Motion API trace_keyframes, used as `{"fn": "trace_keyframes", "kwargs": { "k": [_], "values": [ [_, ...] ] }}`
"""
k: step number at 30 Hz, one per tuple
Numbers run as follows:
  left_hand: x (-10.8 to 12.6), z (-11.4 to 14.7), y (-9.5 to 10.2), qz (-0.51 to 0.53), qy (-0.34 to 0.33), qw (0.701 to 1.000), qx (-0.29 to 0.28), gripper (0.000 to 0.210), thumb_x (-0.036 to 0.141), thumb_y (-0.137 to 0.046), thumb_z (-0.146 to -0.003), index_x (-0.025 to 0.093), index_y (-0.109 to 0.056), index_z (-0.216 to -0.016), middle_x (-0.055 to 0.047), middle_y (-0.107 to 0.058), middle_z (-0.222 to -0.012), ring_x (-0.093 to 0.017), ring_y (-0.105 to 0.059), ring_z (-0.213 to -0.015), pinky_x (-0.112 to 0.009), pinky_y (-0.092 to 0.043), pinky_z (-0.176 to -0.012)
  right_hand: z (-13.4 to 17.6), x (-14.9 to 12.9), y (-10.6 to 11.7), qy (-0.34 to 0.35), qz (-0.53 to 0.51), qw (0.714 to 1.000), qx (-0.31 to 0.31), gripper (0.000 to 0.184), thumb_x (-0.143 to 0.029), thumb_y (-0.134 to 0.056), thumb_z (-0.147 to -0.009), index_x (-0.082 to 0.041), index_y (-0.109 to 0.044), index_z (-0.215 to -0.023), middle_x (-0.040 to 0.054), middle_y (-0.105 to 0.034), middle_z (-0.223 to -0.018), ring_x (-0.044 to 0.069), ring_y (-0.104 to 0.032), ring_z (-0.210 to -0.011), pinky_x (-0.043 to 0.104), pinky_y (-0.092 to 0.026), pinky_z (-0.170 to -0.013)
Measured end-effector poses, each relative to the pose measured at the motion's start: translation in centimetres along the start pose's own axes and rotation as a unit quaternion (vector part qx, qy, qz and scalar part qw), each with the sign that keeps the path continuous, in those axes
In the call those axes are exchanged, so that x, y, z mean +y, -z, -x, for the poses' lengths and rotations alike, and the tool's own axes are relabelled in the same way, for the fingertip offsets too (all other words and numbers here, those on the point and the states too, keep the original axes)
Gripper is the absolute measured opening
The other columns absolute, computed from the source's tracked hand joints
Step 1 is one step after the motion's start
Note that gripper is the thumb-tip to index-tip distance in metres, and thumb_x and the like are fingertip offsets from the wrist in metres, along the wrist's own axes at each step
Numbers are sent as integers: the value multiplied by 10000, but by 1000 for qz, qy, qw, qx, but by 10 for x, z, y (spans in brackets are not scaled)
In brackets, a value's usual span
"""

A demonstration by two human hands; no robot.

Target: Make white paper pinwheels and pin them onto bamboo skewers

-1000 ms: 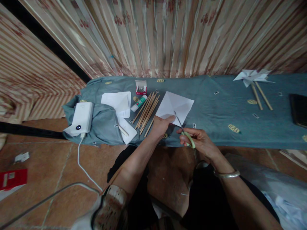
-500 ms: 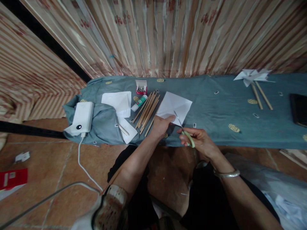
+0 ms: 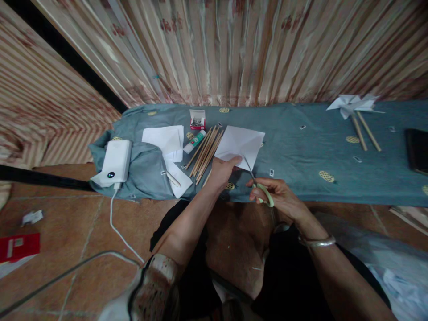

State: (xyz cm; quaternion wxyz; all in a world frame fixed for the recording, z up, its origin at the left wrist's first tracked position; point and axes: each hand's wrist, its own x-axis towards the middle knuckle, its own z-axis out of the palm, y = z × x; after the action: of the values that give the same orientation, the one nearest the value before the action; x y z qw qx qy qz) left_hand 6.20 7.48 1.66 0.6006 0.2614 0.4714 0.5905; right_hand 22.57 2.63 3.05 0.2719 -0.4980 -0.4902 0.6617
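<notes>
My left hand grips the near edge of a white square sheet of paper, thumb on top. Faint diagonal creases cross the sheet. In my right hand is a pair of scissors with light green handles, my fingers around the loops. Its blades point up and to the left, over the paper's near right part. Whether they are closed on the paper I cannot make out. A bundle of thin wooden sticks lies just left of the sheet.
On the blue-green cloth are a glue stick, a small red and white box of metal pins, white papers and a power bank with a cable. Paper pinwheels on sticks lie far right, near a dark phone-like object.
My left hand and the paper have shifted slightly left. The scissors remain over the paper's near right part, and my right hand has barely moved.
</notes>
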Motion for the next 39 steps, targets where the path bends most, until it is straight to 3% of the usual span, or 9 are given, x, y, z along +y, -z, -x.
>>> {"fn": "trace_keyframes", "kwargs": {
  "k": [4,8,14,19,26,30,34,39],
  "values": [
    [9,-5,4,34,-5,999,3,455,185,-755,-567,156,-665,-1012,-66,-737,-919,-239,-697,-856,-346,-566,-708,7,-4,17,-21,19,999,-39,540,-608,-841,-578,-171,-732,-875,10,-665,-662,106,-565,-565,234,-463,-546],
    [13,-7,4,47,-10,999,7,479,151,-735,-558,161,-658,-1031,-55,-733,-914,-231,-691,-877,-356,-566,-749,13,-9,42,0,12,1000,-10,516,-621,-801,-644,-176,-745,-898,30,-681,-667,114,-560,-562,237,-457,-538],
    [0,-7,-2,-25,-21,999,8,398,160,-737,-529,183,-693,-924,-34,-730,-879,-247,-675,-914,-389,-532,-848,-1,-9,62,92,-49,977,185,546,-640,-840,-551,-214,-731,-874,31,-715,-694,125,-582,-552,244,-453,-513],
    [-12,-4,-7,-131,-38,990,-28,193,142,-711,-562,209,-693,-741,-4,-714,-756,-238,-669,-864,-348,-516,-824,-20,-10,66,157,-74,951,255,485,-579,-863,-553,-233,-715,-858,11,-721,-717,122,-608,-581,241,-476,-545],
    [-20,-4,-4,-223,-55,966,-116,72,165,-674,-599,196,-703,-657,10,-701,-711,-183,-636,-739,-269,-486,-704,-29,-16,60,173,-53,952,248,434,-428,-907,-504,-226,-716,-837,-56,-650,-634,94,-544,-535,229,-451,-519],
    [-18,-4,-2,-250,2,958,-142,62,211,-663,-610,159,-682,-581,32,-620,-576,-125,-536,-564,-234,-403,-569,-30,-17,54,157,-66,962,215,423,-379,-918,-451,-223,-698,-776,-56,-661,-609,127,-589,-548,263,-495,-545],
    [-11,-3,-5,-152,59,979,-122,201,338,-733,-618,140,-698,-623,6,-628,-590,-128,-549,-575,-240,-414,-572,-33,-14,52,158,-94,954,238,421,-332,-923,-400,-217,-698,-736,-43,-687,-617,147,-621,-584,281,-513,-580],
    [-7,5,-13,18,96,985,-141,392,466,-831,-583,137,-715,-763,-38,-700,-767,-155,-641,-751,-273,-509,-724,-42,-5,48,182,-163,909,338,401,-317,-892,-456,-220,-703,-795,-36,-712,-674,158,-642,-635,303,-522,-641]
  ]
}}
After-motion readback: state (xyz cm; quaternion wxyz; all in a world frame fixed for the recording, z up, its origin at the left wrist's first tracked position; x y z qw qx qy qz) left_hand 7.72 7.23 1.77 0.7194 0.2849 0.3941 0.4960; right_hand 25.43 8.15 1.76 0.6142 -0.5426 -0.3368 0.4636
